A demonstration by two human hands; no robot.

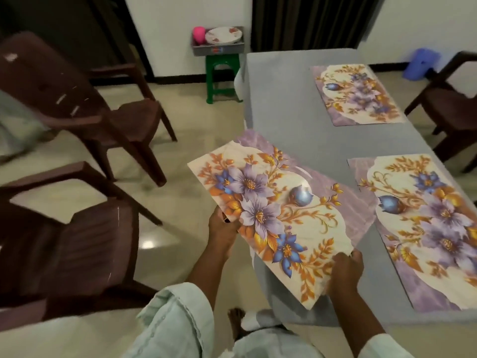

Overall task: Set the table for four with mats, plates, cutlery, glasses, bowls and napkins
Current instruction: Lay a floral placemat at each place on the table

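Note:
A floral place mat (273, 213) with purple and blue flowers hangs tilted over the near left edge of the grey-clothed table (281, 99). My left hand (223, 228) grips its left edge. My right hand (346, 270) grips its near right corner. Two matching mats lie flat on the table: one at the far right (357, 95), one at the near right (423, 228). A grey tray (219, 49) on a green stool (223, 76) beyond the table holds a stack of plates (223, 36) and a pink cup (199, 34).
Two dark brown plastic chairs stand to the left, one near (64, 228) and one farther (77, 94). Another brown chair (449, 104) is at the table's right side, with a blue stool (420, 64) behind it. The floor is glossy tile.

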